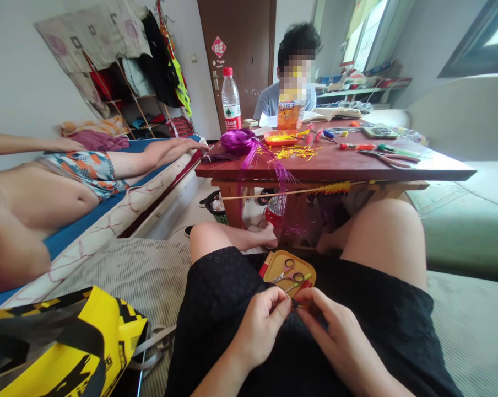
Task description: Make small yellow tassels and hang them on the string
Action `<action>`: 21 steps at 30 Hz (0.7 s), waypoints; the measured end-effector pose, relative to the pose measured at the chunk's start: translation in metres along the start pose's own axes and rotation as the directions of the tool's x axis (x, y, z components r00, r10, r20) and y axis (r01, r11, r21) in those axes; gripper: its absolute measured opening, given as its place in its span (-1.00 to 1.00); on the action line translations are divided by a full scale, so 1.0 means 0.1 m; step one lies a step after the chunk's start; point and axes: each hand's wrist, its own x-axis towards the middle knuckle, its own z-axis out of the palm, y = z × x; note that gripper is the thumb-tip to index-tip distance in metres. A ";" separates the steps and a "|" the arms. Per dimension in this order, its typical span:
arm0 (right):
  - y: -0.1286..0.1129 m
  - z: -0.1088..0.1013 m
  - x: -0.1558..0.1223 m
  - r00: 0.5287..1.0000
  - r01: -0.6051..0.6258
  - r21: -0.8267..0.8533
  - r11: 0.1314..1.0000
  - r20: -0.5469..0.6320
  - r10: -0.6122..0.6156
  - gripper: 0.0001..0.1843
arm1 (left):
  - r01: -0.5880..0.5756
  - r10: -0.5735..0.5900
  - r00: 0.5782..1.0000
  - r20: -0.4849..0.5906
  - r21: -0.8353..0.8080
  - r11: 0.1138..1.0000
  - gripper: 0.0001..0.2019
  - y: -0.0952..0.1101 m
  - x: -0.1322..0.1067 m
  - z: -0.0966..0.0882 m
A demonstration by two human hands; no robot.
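Observation:
Above my lap, my left hand (263,322) is closed in a pinch, thumb against forefinger. Close beside it my right hand (331,320) is pinched too. Between the two sets of fingertips is a small dark piece (295,302), too small and covered to name. Just beyond the fingers, a yellow tray (280,258) rests on my lap. In it lie small scissors (288,270) with dark-rimmed finger loops and a red item (304,285), partly hidden by my right hand.
Ahead stands a wooden table (331,165) with purple strands (241,140), yellow pieces (302,151), pliers (383,159) and a bottle (231,102). A person (265,102) sits behind it. Another person (67,190) lies at left, near a yellow bag (98,314).

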 end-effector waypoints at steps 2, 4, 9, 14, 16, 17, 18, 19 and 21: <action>-0.02 -0.01 0.00 1.000 -0.006 0.018 1.000 0.009 0.006 -0.93 | -0.008 0.008 1.000 0.002 0.010 1.000 -0.72 0.01 0.00 0.00; -0.03 -0.02 0.01 1.000 -0.010 0.048 0.999 0.020 0.009 -0.93 | -0.006 0.006 1.000 -0.002 0.018 1.000 -0.73 0.03 0.00 0.00; -0.03 -0.03 0.00 0.999 -0.027 0.110 0.994 0.026 0.024 -0.92 | 0.067 -0.066 0.998 0.014 -0.073 0.995 -0.73 0.02 0.00 0.01; -0.03 -0.03 0.00 0.997 -0.065 0.104 0.992 0.057 0.059 -0.84 | 0.120 -0.113 0.992 0.049 -0.165 0.979 -0.70 -0.02 -0.01 0.01; -0.03 -0.04 0.00 0.996 -0.069 0.102 0.992 0.061 0.063 -0.83 | 0.090 -0.088 0.996 0.026 -0.118 0.989 -0.69 -0.01 -0.01 0.01; -0.03 -0.04 0.00 0.996 -0.067 0.098 0.993 0.062 0.061 -0.83 | 0.079 -0.078 0.997 0.013 -0.085 0.993 -0.70 0.01 -0.02 0.01; -0.03 -0.04 0.00 0.996 -0.063 0.093 0.994 0.061 0.058 -0.82 | 0.071 -0.071 0.997 0.001 -0.050 0.996 -0.70 0.02 -0.02 0.01; -0.03 -0.04 -0.01 0.997 -0.059 0.088 0.994 0.060 0.054 -0.82 | 0.067 -0.067 0.998 -0.007 -0.019 0.998 -0.71 0.04 -0.03 0.01; -0.03 -0.04 -0.03 0.997 -0.053 0.083 0.995 0.065 0.048 -0.82 | 0.056 -0.056 0.998 -0.009 0.008 0.998 -0.71 0.06 -0.04 0.01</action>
